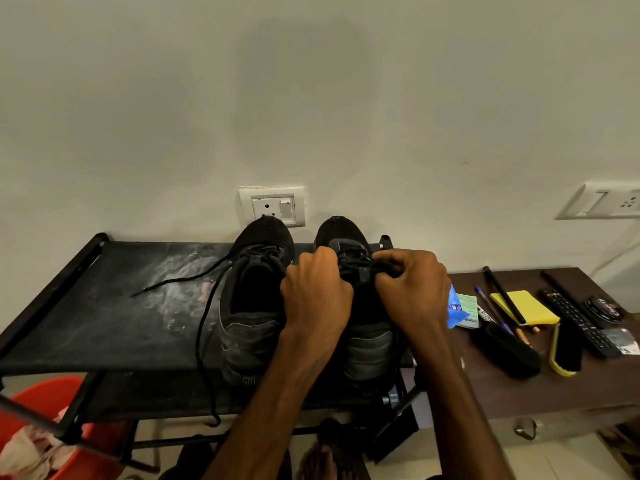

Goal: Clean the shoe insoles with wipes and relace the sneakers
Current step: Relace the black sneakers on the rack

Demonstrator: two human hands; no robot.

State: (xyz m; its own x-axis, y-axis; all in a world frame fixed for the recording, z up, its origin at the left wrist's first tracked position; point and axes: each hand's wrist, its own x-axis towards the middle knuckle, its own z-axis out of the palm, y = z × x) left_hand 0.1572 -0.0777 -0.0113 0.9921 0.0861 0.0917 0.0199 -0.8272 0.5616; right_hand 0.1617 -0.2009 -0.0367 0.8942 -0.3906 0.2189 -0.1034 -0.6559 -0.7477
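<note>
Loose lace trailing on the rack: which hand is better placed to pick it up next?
Probably left: the left hand lies nearer the loose lace; the right hand pinches laces farther away.

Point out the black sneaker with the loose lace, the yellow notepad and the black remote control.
black sneaker with the loose lace point(254, 299): head view, its open mouth.
yellow notepad point(535, 308): head view, bare top sheet.
black remote control point(580, 323): head view, button face.

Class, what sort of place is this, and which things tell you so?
Probably a room in a home: a wall socket above a black shoe rack, and a brown cabinet holding a TV remote and shoe brush.
</note>
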